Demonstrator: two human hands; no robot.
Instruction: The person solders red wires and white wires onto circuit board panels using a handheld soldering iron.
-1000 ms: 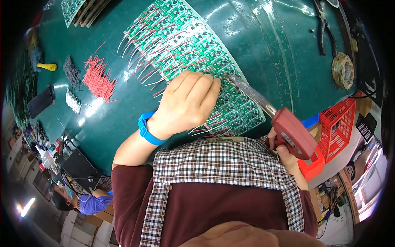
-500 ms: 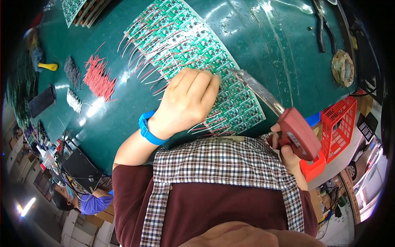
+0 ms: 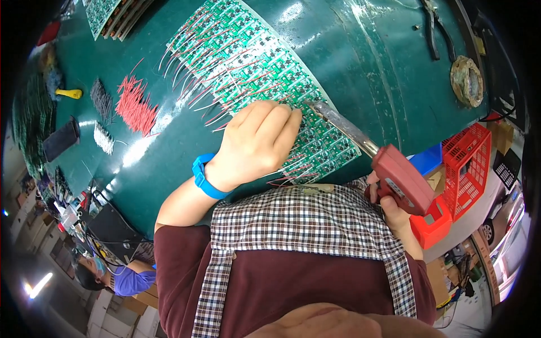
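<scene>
Long green circuit-board panel (image 3: 282,62), thin red and white wires fanning off its left edge, lies on the glossy dark-green surface (image 3: 383,67), near end by the checked apron (image 3: 298,219). Left hand (image 3: 259,138): fingers curled down over panel, can't tell if pinching anything. Right hand (image 3: 395,217): fingers wrapped round red-bodied soldering iron (image 3: 403,177), metal tip over panel. Panel's right edge: broad stretch of surface to dark-handled pliers (image 3: 433,34).

Glossy, scuffed tabletop (image 3: 369,73), smooth plastic soldering-iron handle (image 3: 403,179), worn metal barrel (image 3: 345,128); matt cloth apron (image 3: 304,225)
</scene>
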